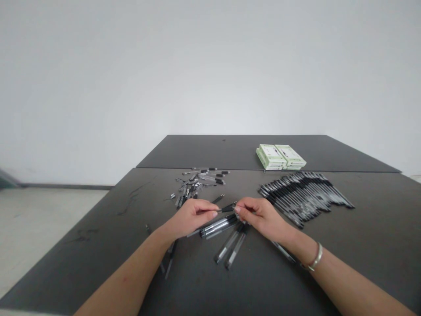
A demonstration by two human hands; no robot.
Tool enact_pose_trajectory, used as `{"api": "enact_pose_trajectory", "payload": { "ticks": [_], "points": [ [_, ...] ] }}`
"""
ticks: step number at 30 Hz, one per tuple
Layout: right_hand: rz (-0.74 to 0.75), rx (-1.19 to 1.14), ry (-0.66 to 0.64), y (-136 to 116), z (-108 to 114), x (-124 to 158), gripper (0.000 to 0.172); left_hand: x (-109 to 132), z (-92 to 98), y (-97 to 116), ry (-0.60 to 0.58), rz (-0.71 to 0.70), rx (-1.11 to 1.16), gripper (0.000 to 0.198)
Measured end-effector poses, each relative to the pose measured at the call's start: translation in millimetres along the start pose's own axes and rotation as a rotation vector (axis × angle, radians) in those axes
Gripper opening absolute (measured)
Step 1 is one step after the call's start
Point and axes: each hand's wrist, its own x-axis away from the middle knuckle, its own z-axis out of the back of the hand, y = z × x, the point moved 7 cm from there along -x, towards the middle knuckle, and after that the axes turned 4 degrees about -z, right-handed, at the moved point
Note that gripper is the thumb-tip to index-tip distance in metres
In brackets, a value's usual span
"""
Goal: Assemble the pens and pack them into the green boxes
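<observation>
The dark pen piece [226, 208] spans the gap between your hands, long axis roughly left to right; your left hand [190, 216] pinches its left end, your right hand's [261, 215] fingers close at the other, above loose pens [217, 226] on the surface [365, 245].

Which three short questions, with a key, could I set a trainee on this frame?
1. Which wrist wears the bracelet?
2. Where are the green-and-white boxes relative to the row of pens? A) on top of it; B) farther away, beyond it; C) underneath it.
3. True or false: the right hand is nearer that row than the left hand is.
Key: 1. Right; 2. B; 3. True.
</observation>
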Motion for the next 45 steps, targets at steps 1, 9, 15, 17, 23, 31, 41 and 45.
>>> {"api": "enact_pose_trajectory", "payload": {
  "ticks": [1, 9, 15, 17, 23, 31, 41, 45],
  "points": [
    [-0.001, -0.004, -0.003, 0.3, -0.1, -0.1, 0.034, 0.0, 0.0, -0.3, -0.002, -0.001, -0.005, 0.027],
    [0.012, -0.048, 0.021, 3.4, 0.4, 0.4, 0.025, -0.1, 0.8, -4.7, 0.020, 0.015, 0.023, 0.027],
    [0.019, -0.020, 0.042, 3.8, 0.2, -0.4, 0.023, -0.5, 0.1, -2.2, 0.018, 0.015, 0.017, 0.026],
    [0.008, -0.026, 0.046, 4.8, -0.2, -0.8, 0.022, -0.8, 0.3, -2.4, 0.020, 0.014, 0.007, 0.026],
    [-0.009, -0.030, 0.048, 5.8, -2.0, -0.6, 0.021, -0.9, 0.8, -5.1, 0.015, -0.008, -0.021, 0.026],
    [-0.069, -0.288, 0.127, 16.1, 14.6, -8.5, 0.027, -0.6, 5.1, -9.5, 0.059, 0.032, 0.001, 0.028],
    [-0.255, 0.087, 0.196, 60.5, 46.1, -19.1, 0.019, -0.6, 9.7, -11.2, 0.107, 0.074, 0.002, 0.028],
    [-0.201, 0.372, 0.120, 52.7, 32.4, -17.0, 0.020, -0.6, 10.1, -13.1, 0.114, 0.095, 0.000, 0.027]
  ]
}}
